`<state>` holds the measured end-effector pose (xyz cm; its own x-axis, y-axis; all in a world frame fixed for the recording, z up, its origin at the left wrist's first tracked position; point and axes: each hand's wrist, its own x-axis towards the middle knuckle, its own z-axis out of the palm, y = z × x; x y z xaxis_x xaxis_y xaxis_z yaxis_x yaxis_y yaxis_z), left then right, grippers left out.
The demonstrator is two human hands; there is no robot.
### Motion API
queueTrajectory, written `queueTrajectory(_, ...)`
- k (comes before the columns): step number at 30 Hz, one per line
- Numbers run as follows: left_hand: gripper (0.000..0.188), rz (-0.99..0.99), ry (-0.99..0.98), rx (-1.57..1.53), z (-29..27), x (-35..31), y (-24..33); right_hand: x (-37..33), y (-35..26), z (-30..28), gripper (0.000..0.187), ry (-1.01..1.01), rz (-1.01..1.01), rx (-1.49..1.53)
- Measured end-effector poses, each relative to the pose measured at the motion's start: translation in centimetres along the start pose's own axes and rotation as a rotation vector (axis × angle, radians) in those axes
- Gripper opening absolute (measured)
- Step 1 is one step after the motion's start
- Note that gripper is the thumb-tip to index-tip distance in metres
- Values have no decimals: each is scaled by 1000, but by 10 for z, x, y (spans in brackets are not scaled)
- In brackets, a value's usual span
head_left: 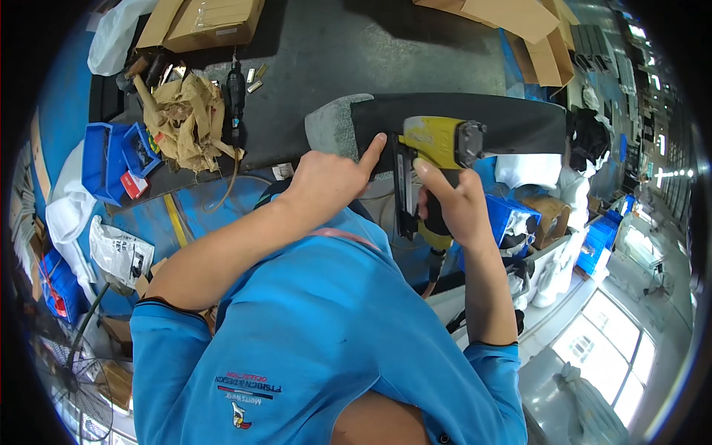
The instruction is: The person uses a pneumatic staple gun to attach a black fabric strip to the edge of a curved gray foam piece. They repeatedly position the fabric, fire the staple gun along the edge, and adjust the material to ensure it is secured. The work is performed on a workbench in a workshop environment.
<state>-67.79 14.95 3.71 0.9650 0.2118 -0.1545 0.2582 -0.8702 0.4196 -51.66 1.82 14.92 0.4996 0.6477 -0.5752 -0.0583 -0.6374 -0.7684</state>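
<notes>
A long curved black panel (460, 111) lies across the dark table, with a grey, fuzzy-looking patch (332, 127) at its left end. My right hand (461, 200) is wrapped round the grip of a yellow air stapler (437, 141), whose black magazine stands close to the panel's near edge. A hose fitting (435, 256) hangs below its handle. Left of the stapler, my left hand (330, 182) rests at the near edge of the panel. Its index finger is stretched out over the black surface, while the other fingers curl at the edge, partly hidden.
To the left are crumpled brown paper (185, 122), a black power screwdriver (236, 96), small metal pieces (256, 78) and a blue bin (107, 159). Cardboard boxes (215, 22) stand at the far side. Another blue bin (512, 222) is right of my right hand.
</notes>
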Motion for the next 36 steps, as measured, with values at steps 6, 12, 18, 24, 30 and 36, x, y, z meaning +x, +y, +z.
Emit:
queueTrajectory(6, 86, 21, 40, -53, -2, -1, -4, 1, -12, 7, 30, -22, 76, -99)
queueTrajectory(12, 84, 24, 29, -90, -1, 0, -6, 1, -13, 13, 29, -18, 81, -134)
queueTrajectory(18, 88, 25, 35, -117, -7, -3, -8, -6, -20, 18, 30, 62, 105, -158)
queueTrajectory(24, 95, 25, 51, -174, -6, -1, -14, -19, -9, 6, 21, -28, 122, -57)
queueTrajectory(30, 105, 40, 59, -313, -1, -1, -23, -21, -10, 15, 20, -11, 105, -90)
queueTrajectory(36, 111, -93, 121, -910, 10, -26, -35, -31, -6, 0, 18, 58, 47, -109)
